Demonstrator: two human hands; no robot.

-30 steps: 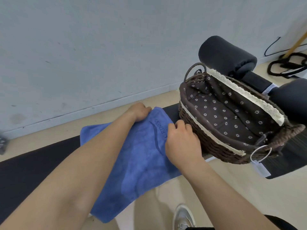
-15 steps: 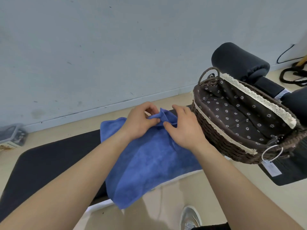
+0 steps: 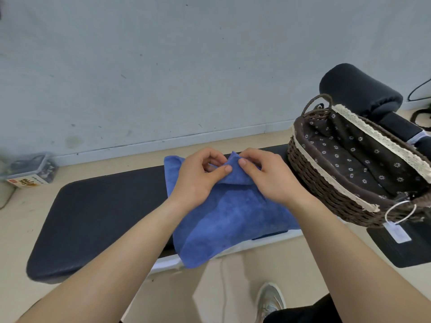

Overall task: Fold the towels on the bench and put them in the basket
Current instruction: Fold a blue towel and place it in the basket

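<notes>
Towel [image 3: 224, 213] on black bench [image 3: 100, 220] (wall [image 3: 163, 66] behind); basket [image 3: 331, 197] beside.

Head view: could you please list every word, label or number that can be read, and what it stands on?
Nothing reads clearly.
Box at far left: dark printed characters on its label, too blurred to read.
White tag hanging from the basket: no print legible.
Blue towel: no lettering shows.
</notes>
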